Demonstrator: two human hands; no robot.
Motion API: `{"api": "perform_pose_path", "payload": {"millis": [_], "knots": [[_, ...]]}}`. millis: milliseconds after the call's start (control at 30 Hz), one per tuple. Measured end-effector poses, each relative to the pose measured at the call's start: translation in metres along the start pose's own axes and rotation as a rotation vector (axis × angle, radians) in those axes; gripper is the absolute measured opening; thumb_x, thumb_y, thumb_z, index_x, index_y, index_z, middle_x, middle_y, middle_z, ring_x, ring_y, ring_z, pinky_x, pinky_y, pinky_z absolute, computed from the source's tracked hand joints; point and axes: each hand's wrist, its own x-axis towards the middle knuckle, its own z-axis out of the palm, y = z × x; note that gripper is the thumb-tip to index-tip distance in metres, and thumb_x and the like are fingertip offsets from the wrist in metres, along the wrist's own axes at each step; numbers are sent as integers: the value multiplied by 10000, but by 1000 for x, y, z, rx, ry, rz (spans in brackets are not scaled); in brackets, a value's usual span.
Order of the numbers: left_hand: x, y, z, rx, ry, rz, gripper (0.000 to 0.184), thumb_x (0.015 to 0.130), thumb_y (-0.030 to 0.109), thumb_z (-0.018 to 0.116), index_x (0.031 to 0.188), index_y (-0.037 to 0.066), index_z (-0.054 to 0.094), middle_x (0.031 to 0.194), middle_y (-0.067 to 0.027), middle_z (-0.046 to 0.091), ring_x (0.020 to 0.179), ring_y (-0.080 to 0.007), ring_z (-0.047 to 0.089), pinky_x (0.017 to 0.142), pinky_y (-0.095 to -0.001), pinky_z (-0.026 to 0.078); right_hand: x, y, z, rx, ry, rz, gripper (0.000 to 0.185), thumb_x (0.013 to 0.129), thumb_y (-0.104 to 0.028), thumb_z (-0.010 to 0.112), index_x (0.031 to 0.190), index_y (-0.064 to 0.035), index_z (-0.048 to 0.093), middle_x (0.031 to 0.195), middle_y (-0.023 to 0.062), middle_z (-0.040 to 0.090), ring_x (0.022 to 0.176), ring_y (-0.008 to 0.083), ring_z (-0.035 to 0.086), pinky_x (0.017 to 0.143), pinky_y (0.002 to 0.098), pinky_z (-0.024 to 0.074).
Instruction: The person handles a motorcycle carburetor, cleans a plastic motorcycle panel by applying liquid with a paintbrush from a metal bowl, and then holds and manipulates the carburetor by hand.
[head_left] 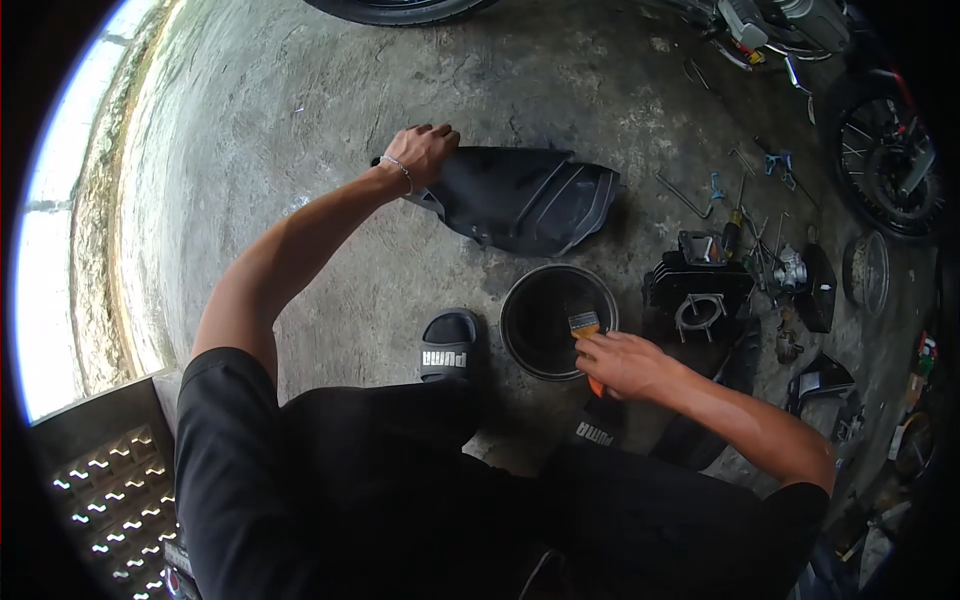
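Observation:
My left hand (pixel 423 153) is closed on the upper left end of a black plastic motorcycle panel (pixel 525 195), which is wide and curved with ridges at its right end. In my right hand (pixel 625 362) is a paintbrush (pixel 584 325) with a wooden and orange handle, its bristles pointing up and left. The brush is over the right side of a round metal basin (pixel 512 345) with dark contents. Whether the bristles touch what is in the basin, I cannot tell. The panel lies just beyond the basin's far rim.
Right of the basin stands a black finned engine cylinder (pixel 697 295), with a carburetor (pixel 790 268), a screwdriver (pixel 733 235) and several wrenches nearby. A motorcycle wheel (pixel 885 150) is at the far right, and a tire (pixel 400 12) at the top. My sandal (pixel 447 345) is left of the basin.

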Motion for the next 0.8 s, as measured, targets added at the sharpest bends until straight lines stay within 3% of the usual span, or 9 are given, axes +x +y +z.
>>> {"api": "perform_pose_path", "payload": {"millis": [200,567,800], "knots": [[-34,-5,-9,25,232,19,102,830,136,573,913,91,536,889,-79,565,777,-298,625,673,-393,526,3,5,-3,-28,53,-2,212,736,-124,651,927,-79,573,1111,99,575,980,234,590,837,317,487],[-49,-1,-17,-52,167,-165,130,812,142,591,921,85,552,901,-80,581,773,-309,626,675,-406,518,-6,0,0,-50,18,28,203,738,-93,641,927,-71,569,1108,103,573,994,245,588,841,342,495],[-53,17,-9,-263,86,-323,112,835,154,574,903,65,575,908,-107,614,755,-354,621,669,-441,497,-3,-2,-8,85,-53,62,235,778,-91,613,1004,-52,564,1069,105,570,942,278,608,827,360,512]]}}
